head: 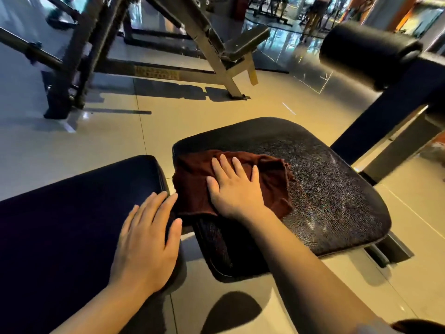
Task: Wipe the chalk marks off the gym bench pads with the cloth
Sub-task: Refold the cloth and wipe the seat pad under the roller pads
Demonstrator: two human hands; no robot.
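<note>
Maroon cloth pressed flat on seat pad by open-fingered right hand

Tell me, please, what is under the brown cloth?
The cloth lies on the seat pad, pressed flat by the right hand. White chalk marks show beside it; any marks beneath the cloth are hidden.

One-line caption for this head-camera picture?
Right hand presses a brown cloth on the seat pad; left hand rests alongside.
</note>
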